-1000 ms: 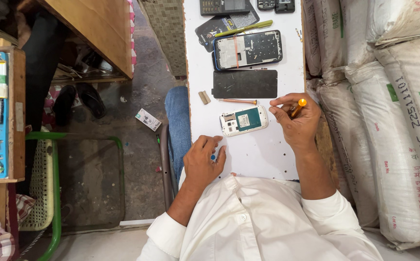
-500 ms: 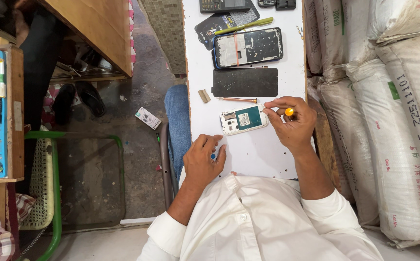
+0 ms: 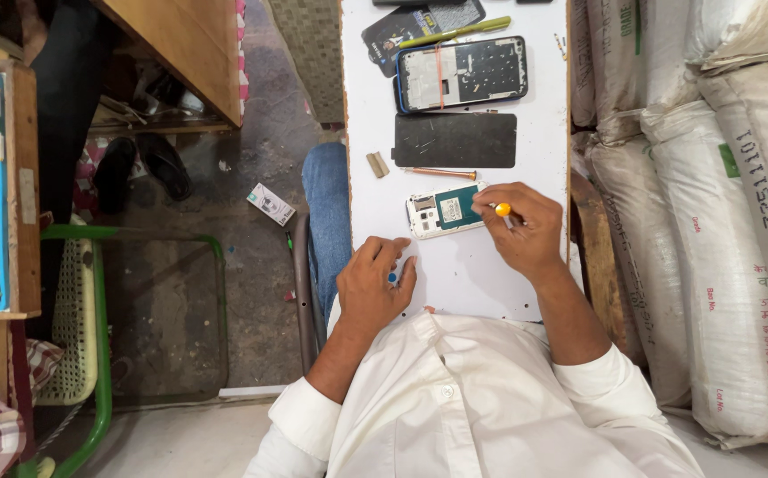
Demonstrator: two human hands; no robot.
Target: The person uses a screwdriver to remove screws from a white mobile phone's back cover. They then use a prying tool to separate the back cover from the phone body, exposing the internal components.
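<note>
Your right hand (image 3: 526, 228) pinches a small orange-capped screwdriver (image 3: 504, 212) at the opened white-and-teal phone body (image 3: 444, 211). It's prob. light, stiff, fragile inside, so grip the edges. Left hand (image 3: 375, 288), below-left of the phone, curls on a small blue bit (image 3: 392, 278).

The tabletop (image 3: 455, 274) is plain white. The opened phone (image 3: 444, 211) shows a white frame and a teal inner board with a pale square patch. The tool tip (image 3: 503, 210) at the right hand (image 3: 526, 230) is yellow-orange. The flat panel (image 3: 455, 140) is matte black; the phone frame (image 3: 462, 73) above it is blue-edged with an orange band. The shirt (image 3: 472, 398) is white, the chair frame (image 3: 101, 354) green, the sacks (image 3: 711, 221) off-white with red and green print.
</note>
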